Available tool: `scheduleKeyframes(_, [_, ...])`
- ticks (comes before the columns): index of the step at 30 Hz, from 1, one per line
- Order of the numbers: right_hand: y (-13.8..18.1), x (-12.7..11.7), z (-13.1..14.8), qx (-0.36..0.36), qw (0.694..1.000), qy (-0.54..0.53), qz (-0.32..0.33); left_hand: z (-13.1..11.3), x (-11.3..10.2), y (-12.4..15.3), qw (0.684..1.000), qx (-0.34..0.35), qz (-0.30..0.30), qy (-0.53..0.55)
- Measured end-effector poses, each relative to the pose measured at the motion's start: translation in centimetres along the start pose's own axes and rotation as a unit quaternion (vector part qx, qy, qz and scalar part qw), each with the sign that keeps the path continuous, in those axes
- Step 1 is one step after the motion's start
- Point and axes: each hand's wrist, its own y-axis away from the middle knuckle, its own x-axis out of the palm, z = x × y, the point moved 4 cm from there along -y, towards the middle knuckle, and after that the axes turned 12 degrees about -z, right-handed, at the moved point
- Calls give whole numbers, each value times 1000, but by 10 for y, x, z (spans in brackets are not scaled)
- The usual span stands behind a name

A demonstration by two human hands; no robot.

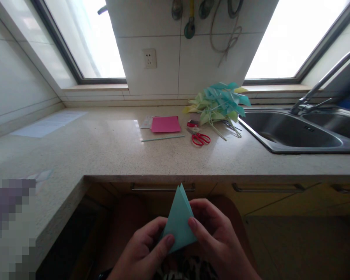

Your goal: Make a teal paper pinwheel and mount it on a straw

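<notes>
A light teal sheet of paper [179, 225], folded into a triangle with two close points at the top, is held up in front of the counter's edge. My left hand [147, 247] pinches its lower left side, thumb on the near face. On the other side, my right hand [214, 235] grips the right edge with the thumb in front and fingers behind. The fingers behind the paper are partly hidden.
On the counter [111, 155] lie pink paper sheets [165, 124], a thin stick [163, 138], red-handled scissors [200, 139] and a small red item [193, 123]. Behind them are several paper pinwheels [221, 102]. A steel sink [291, 130] is at right, printed sheets [48, 123] at left.
</notes>
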Motion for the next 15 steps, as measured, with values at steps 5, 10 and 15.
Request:
scheduleKeyframes(5, [2, 0, 5, -3, 999, 52, -8, 4, 0, 4, 1000, -25, 17, 1])
scheduleKeyframes(10, [2, 2, 6, -12, 997, 77, -12, 4, 0, 4, 999, -25, 23, -6])
scheduleKeyframes(15, [4, 3, 7, -22, 995, 96, -7, -10, 0, 8, 998, 36, 25, -55])
